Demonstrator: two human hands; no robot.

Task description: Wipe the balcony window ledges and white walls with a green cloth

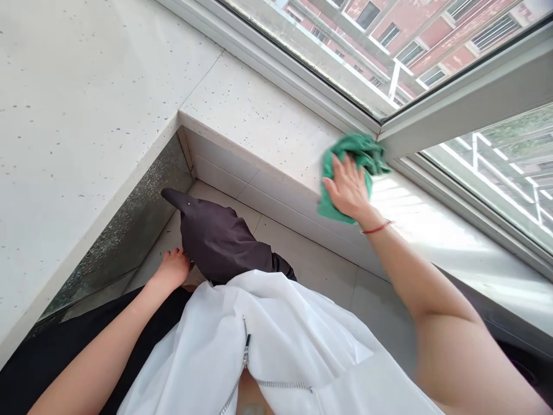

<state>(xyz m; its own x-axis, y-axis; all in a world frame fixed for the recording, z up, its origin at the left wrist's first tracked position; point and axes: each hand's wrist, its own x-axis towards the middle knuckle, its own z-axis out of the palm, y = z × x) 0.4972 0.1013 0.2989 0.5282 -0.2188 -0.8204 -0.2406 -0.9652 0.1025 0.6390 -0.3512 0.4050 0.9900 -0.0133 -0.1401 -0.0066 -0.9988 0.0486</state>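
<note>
White zip jacket (pixel 276 346) fills the bottom of my feed, metal zipper (pixel 246 351) down its middle, black fabric (pixel 82 346) to the left of it. Left hand (pixel 173 270) is low, fingers slightly curled and apart, holding nothing I can see. Its fingertips sit at the edge of a dark brown fabric bundle (pixel 211 236), either touching or just beside it; I can't tell which from this angle. Floor tiles (pixel 302 265) lie under both.

Right arm is stretched out, red string bracelet (pixel 377 227) on the wrist. Right hand (pixel 348 187) is pressed on a green microfiber cloth (pixel 348 151), fingers spread, not closed around it. Cloth is bunched under the hand on the pale window sill (pixel 432 230), right up against the corner of the white window frame (pixel 458 124).

Left of that, a speckled stone ledge (pixel 86 115) wraps around the tiled recess, with a mottled glass panel (pixel 129 230) below its edge. Past the window glass (pixel 311 34): a metal railing (pixel 496 167) and a red-and-pink building (pixel 432 34).
</note>
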